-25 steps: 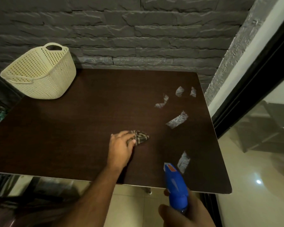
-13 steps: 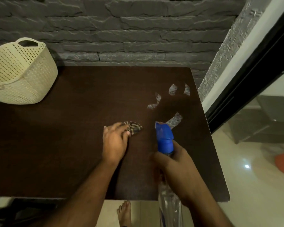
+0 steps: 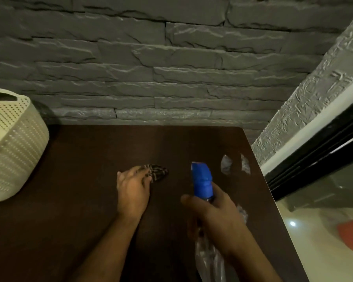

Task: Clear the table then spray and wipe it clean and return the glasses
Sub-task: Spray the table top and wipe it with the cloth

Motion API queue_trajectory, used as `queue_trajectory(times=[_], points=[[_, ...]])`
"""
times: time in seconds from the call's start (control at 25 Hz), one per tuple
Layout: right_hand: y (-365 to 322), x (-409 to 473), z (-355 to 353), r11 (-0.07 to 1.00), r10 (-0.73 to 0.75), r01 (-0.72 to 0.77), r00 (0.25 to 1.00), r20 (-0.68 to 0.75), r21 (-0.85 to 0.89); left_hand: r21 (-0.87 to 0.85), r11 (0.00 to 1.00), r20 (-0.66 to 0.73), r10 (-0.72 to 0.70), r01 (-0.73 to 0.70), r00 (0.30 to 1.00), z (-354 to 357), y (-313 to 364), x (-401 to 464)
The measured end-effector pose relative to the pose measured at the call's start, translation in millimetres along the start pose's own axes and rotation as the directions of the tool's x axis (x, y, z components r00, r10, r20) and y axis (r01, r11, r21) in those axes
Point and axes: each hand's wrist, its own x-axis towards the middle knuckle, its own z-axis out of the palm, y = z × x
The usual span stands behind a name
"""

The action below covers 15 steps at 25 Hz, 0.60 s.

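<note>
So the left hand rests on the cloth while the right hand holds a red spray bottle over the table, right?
Not quite: the head view shows the spray bottle has a blue head, not red. The rest holds: the left hand rests on the cloth and the right hand holds the bottle over the table.

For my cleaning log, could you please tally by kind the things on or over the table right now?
Cream basket: 1
Patterned cloth, under the left hand: 1
Spray bottle with blue head, held by the right hand: 1
Pale shiny patches on the table (one, one, one partly hidden by the right hand): 3
Total: 6
</note>
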Motion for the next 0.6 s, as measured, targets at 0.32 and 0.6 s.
queue_trajectory(times=[0.32,0.6], points=[[-41.5,104.3,-26.5,0.999,0.054,-0.054,0.998,-0.02,0.001,-0.002,0.993,0.006,0.12,-0.12,0.993,29.4,26.9,72.5],[-32.9,102.6,-83.8,0.981,0.148,-0.149,0.989,0.011,0.123,-0.043,0.998,-0.024,-0.037,0.036,0.999,57.2,52.7,115.9]])
